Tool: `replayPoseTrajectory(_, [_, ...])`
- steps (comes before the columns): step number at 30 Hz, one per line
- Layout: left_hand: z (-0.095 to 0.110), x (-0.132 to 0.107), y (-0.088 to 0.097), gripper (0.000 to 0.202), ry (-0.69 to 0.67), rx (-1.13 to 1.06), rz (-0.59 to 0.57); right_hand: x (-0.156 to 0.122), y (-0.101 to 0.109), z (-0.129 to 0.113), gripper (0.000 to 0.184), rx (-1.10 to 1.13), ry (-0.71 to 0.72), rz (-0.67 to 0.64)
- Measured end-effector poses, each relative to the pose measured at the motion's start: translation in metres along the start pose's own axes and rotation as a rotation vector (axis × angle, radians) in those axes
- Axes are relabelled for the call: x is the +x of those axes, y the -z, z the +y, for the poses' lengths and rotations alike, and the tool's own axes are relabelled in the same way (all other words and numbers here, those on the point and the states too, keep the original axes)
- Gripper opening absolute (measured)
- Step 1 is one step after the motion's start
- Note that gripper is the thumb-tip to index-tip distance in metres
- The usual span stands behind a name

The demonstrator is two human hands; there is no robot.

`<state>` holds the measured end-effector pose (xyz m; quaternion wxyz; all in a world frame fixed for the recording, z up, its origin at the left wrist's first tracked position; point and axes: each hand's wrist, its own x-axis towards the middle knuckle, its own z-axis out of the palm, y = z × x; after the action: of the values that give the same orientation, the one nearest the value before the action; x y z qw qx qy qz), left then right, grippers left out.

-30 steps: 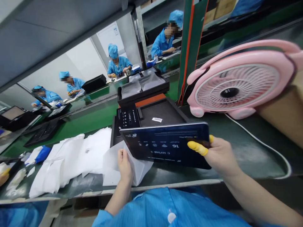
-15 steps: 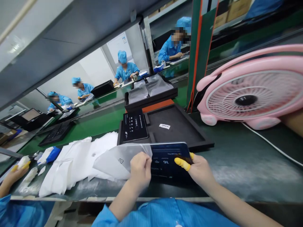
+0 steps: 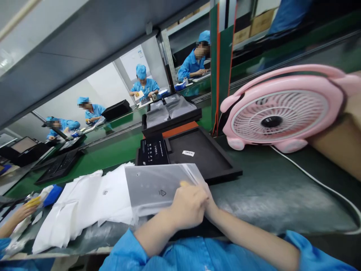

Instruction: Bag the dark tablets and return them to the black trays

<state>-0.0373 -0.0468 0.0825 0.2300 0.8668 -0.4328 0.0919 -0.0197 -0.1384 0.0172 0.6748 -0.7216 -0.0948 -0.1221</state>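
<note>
A tablet, seen as a grey shape through a frosted plastic bag (image 3: pixel 152 188), stands tilted in front of me with the bag covering nearly all of it. My left hand (image 3: pixel 187 205) is closed in a fist on the bag's right end. Just behind it, my right hand (image 3: pixel 210 205) grips the same end of the bagged tablet; most of its fingers are hidden, and one yellow finger cot peeks out above the left knuckles. Behind the bag, a black tray (image 3: pixel 208 150) bears a white barcode label (image 3: pixel 188 153) and another dark tablet (image 3: pixel 153 151) with printed icons.
Several white bags (image 3: pixel 84 203) lie spread out to the left. A co-worker's hand (image 3: pixel 25 212) with yellow finger cots is at far left. On the right stands a pink fan (image 3: pixel 282 109) with a white cable. Another tray (image 3: pixel 172 113) with bagged items sits farther back.
The bag has slid right over the tablet, from its left end to nearly its full length. My left hand has moved right, up against my right hand. The view has shifted slightly.
</note>
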Motion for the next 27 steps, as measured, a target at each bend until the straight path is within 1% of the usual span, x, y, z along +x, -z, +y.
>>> replayPoseTrajectory(1, [-0.001,-0.003,0.006,0.027,-0.006,-0.006,-0.014,0.0,0.002,-0.002,0.035,0.022,-0.008,-0.003])
replayPoseTrajectory(2, [-0.003,-0.007,0.015,0.027,0.017,-0.009,0.027,0.001,0.004,-0.005,0.036,0.072,-0.033,0.001])
replayPoseTrajectory(3, [-0.007,-0.011,0.028,0.025,0.066,0.001,0.104,0.001,0.008,-0.008,0.035,0.13,-0.06,-0.008])
replayPoseTrajectory(4, [-0.013,-0.014,0.042,0.025,0.136,0.025,0.209,0.002,0.013,-0.012,0.035,0.188,-0.084,-0.032])
replayPoseTrajectory(5, [-0.02,-0.016,0.057,0.03,0.22,0.065,0.296,0.004,0.018,-0.018,0.034,0.237,-0.104,-0.068])
replayPoseTrajectory(6, [-0.026,-0.018,0.07,0.038,0.308,0.086,0.34,0.006,0.024,-0.024,0.032,0.271,-0.113,-0.115])
replayPoseTrajectory(7, [-0.032,-0.02,0.079,0.044,0.392,0.074,0.341,0.009,0.029,-0.032,0.03,0.278,-0.107,-0.173])
replayPoseTrajectory(8, [-0.037,-0.021,0.085,0.045,0.466,0.016,0.302,0.012,0.035,-0.04,0.028,0.249,-0.082,-0.229])
replayPoseTrajectory(10, [-0.043,-0.024,0.086,0.045,0.568,-0.186,0.216,0.02,0.048,-0.057,0.025,0.131,-0.007,-0.324])
replayPoseTrajectory(11, [-0.044,-0.026,0.083,0.045,0.599,-0.292,0.204,0.025,0.054,-0.065,0.025,0.068,0.028,-0.375])
replayPoseTrajectory(12, [-0.044,-0.029,0.079,0.045,0.621,-0.379,0.223,0.03,0.061,-0.072,0.026,0.013,0.057,-0.438])
replayPoseTrajectory(14, [-0.044,-0.035,0.071,0.043,0.649,-0.477,0.334,0.039,0.077,-0.082,0.031,-0.082,0.125,-0.606])
replayPoseTrajectory(16, [-0.044,-0.043,0.067,0.042,0.669,-0.519,0.449,0.048,0.096,-0.087,0.054,-0.223,0.221,-0.764])
replayPoseTrajectory(17, [-0.045,-0.047,0.067,0.042,0.681,-0.534,0.479,0.054,0.106,-0.088,0.064,-0.34,0.266,-0.795])
replayPoseTrajectory(18, [-0.046,-0.051,0.068,0.043,0.694,-0.546,0.494,0.061,0.117,-0.09,0.066,-0.489,0.305,-0.776])
replayPoseTrajectory(19, [-0.048,-0.055,0.069,0.043,0.706,-0.55,0.503,0.068,0.127,-0.092,0.06,-0.651,0.339,-0.709])
replayPoseTrajectory(21, [-0.05,-0.06,0.07,0.042,0.734,-0.54,0.528,0.085,0.145,-0.099,0.037,-0.911,0.406,-0.469])
replayPoseTrajectory(22, [-0.051,-0.061,0.07,0.042,0.753,-0.533,0.549,0.092,0.151,-0.105,0.029,-0.951,0.449,-0.321])
replayPoseTrajectory(23, [-0.051,-0.062,0.07,0.042,0.775,-0.532,0.574,0.098,0.154,-0.111,0.026,-0.922,0.49,-0.195])
replayPoseTrajectory(24, [-0.05,-0.062,0.069,0.042,0.795,-0.536,0.598,0.101,0.153,-0.117,0.028,-0.841,0.513,-0.118])
replayPoseTrajectory(25, [-0.049,-0.061,0.068,0.043,0.808,-0.545,0.611,0.101,0.149,-0.122,0.033,-0.744,0.517,-0.095])
replayPoseTrajectory(26, [-0.048,-0.06,0.066,0.044,0.811,-0.55,0.62,0.1,0.141,-0.127,0.041,-0.669,0.505,-0.126])
replayPoseTrajectory(27, [-0.047,-0.059,0.064,0.044,0.802,-0.548,0.629,0.096,0.131,-0.129,0.052,-0.638,0.485,-0.201])
